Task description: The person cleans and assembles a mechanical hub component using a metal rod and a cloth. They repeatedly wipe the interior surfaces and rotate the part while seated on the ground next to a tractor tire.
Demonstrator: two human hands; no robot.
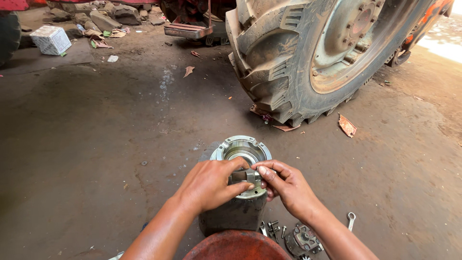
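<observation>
1. Cylindrical housing (240,212) is standing upright on the oil-stained floor (96,159), right in front of the person, so its open top is facing up where both hands can reach in

2. Its bright metal flange (226,147), with bolt ears around the rim, is sitting at the top; the dark body below is carrying the weight, which is keeping the part steady without anyone clamping it

3. Left hand (209,185) is lying over the near rim, its grip pinching a small grey metal piece (244,175) between thumb and fingertips; the palm seems to be bracing on the rim as well, though the contact is hidden

4. Right hand (284,185) is meeting it from the other side, its grip pinching the same piece at its right end, so the two hands are holding it level across the opening rather than letting it tilt

5. What exactly the piece is, a clip or a short bar, is probably not something this view can settle, since fingers are covering most of it

6. Loose bolts and fittings (274,228), a round plate (303,238) and a small spanner (351,220) are lying on the floor just beside the right forearm, kept near for easy reach

7. A rusty red round object (238,245) is sitting just in front of the housing, at the bottom edge of the view

8. A large tractor tyre (298,58) is standing well behind, with a torn scrap of card (347,125) near it and a white box (50,39) far off to the left
</observation>
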